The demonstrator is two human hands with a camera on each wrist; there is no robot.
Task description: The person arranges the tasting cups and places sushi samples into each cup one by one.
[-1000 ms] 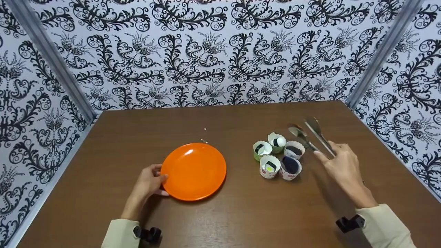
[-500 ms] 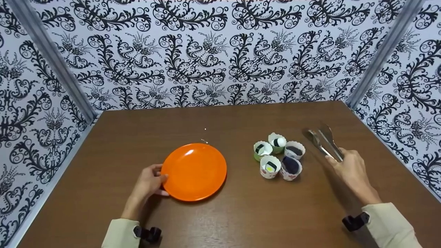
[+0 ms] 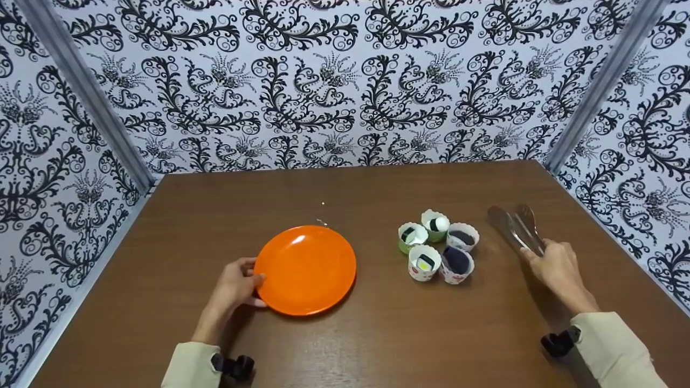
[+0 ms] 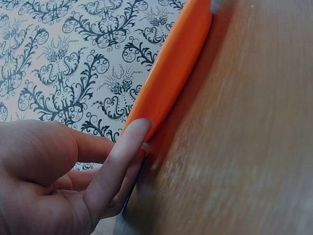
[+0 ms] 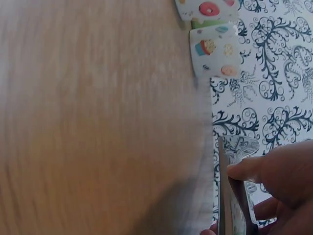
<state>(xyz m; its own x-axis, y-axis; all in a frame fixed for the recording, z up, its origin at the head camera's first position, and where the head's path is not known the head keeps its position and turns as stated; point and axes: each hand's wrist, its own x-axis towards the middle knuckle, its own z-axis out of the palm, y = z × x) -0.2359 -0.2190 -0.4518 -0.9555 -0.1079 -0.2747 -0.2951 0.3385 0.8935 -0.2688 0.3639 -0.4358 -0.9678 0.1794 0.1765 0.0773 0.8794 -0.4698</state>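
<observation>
My left hand point(image 3: 233, 283) holds the left rim of a round orange plate point(image 3: 307, 269). In the left wrist view, the thumb lies along the rim of the plate point(image 4: 171, 73). My right hand point(image 3: 559, 269) grips metal tongs point(image 3: 527, 215) at the right side, their arms spread a little and nothing between their tips. The right wrist view has the thumb pressed on one arm of the tongs point(image 5: 224, 191). Between plate and tongs stands a cluster of patterned paper baking cups point(image 3: 423, 272). Several contain small white or dark pieces with black bands, like sushi.
Everything is on a brown wooden table point(image 3: 345, 345). Patterned black-and-white walls point(image 3: 345, 81) close it in at the back and both sides. Tiny white crumbs point(image 3: 322, 221) lie just behind the plate.
My right hand has moved right and toward me with the tongs, away from the cups, and the tongs have come down closer to the table. The left hand and plate stay put.
</observation>
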